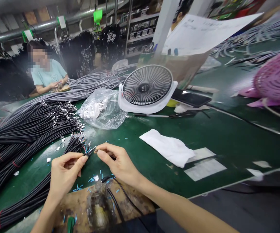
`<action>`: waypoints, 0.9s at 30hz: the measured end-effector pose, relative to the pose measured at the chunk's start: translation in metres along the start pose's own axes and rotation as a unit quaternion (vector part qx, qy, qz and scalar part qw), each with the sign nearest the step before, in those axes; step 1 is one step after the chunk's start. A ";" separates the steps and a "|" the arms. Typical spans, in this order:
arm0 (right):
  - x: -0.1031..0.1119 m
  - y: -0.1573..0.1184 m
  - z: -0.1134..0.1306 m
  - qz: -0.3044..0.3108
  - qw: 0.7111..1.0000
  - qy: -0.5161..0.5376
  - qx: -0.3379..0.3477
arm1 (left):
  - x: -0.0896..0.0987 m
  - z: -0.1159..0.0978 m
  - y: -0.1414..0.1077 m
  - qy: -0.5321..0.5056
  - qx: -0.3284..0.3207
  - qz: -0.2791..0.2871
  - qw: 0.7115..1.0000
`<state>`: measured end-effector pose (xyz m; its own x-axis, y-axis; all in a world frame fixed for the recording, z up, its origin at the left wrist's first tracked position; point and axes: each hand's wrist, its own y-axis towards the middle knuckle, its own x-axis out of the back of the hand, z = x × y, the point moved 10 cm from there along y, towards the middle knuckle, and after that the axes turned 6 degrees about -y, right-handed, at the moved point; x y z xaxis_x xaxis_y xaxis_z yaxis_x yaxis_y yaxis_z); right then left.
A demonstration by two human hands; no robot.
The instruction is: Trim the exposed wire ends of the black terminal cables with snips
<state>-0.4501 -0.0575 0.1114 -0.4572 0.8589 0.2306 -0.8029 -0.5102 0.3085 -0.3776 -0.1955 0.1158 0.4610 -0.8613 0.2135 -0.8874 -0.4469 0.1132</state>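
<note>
My left hand [67,170] pinches a thin black cable [87,154] near its stripped end, where fine coloured wires fan out. My right hand [115,158] meets it from the other side, thumb and forefinger closed at the tip of one wire end [95,149]. What lies between the right fingertips is too small to make out. Just behind the left hand lies a bundle of black cables [74,144] with bared ends. Below both hands is a stained wooden board [76,207] carrying a worn metal block [99,207], with bits of blue sleeve scattered around.
Large bundles of black cables [20,129] cover the left of the green table [227,129]. Behind stand a plastic bag [103,110], a small fan [147,85] and a phone [191,97]. White cloth [166,145] lies to the right. A co-worker [49,72] sits at the far left.
</note>
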 end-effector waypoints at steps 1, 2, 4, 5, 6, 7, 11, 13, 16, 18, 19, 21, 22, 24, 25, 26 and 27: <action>0.001 0.000 0.002 -0.006 1.000 -0.011 0.008 | 0.002 0.001 0.000 0.005 -0.004 -0.011 1.000; 0.003 -0.001 0.005 -0.013 0.999 -0.026 0.021 | 0.003 0.002 -0.001 0.012 -0.011 -0.022 1.000; 0.005 -0.003 0.011 -0.024 0.997 -0.050 0.046 | 0.008 -0.001 -0.003 0.023 -0.048 -0.047 0.997; 0.004 -0.003 0.014 -0.023 0.997 -0.057 0.055 | 0.010 -0.003 -0.004 0.026 -0.074 -0.060 0.995; 0.003 -0.004 0.016 -0.019 0.996 -0.060 0.063 | 0.011 -0.006 -0.006 0.028 -0.099 -0.066 0.992; 0.001 -0.005 0.017 -0.014 0.996 -0.060 0.068 | 0.011 -0.009 -0.007 0.028 -0.122 -0.071 0.990; -0.003 -0.005 0.016 -0.007 0.997 -0.047 0.068 | 0.011 -0.018 -0.014 0.046 -0.185 -0.096 0.977; -0.003 -0.005 0.014 -0.008 0.997 -0.037 0.062 | 0.010 -0.022 -0.017 0.058 -0.204 -0.104 0.972; -0.004 -0.005 0.011 -0.006 0.998 -0.028 0.052 | 0.008 -0.023 -0.017 0.061 -0.206 -0.097 0.972; -0.005 -0.004 0.009 0.001 0.999 -0.024 0.046 | 0.009 -0.024 -0.018 0.060 -0.211 -0.099 0.971; -0.005 -0.004 0.007 0.004 0.999 -0.019 0.040 | 0.009 -0.025 -0.018 0.061 -0.218 -0.099 0.969; -0.007 -0.004 0.003 0.011 1.000 -0.006 0.025 | 0.008 -0.029 -0.020 0.068 -0.238 -0.094 0.964; -0.008 -0.003 0.002 0.013 1.000 0.000 0.017 | 0.008 -0.031 -0.021 0.073 -0.247 -0.095 0.962; -0.008 -0.003 0.000 0.014 1.000 0.009 0.011 | 0.008 -0.033 -0.024 0.083 -0.260 -0.102 0.957; -0.008 -0.003 0.001 0.014 1.000 0.008 0.012 | 0.009 -0.034 -0.024 0.085 -0.264 -0.108 0.955; -0.008 -0.003 0.002 0.014 1.000 0.005 0.016 | 0.009 -0.034 -0.025 0.087 -0.265 -0.112 0.954; -0.008 -0.004 0.004 0.014 1.000 0.002 0.020 | 0.009 -0.034 -0.025 0.088 -0.267 -0.113 0.953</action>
<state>-0.4424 -0.0623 0.1119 -0.4816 0.8439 0.2364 -0.7734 -0.5361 0.3384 -0.3507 -0.1837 0.1478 0.6748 -0.6832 0.2791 -0.6599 -0.3893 0.6426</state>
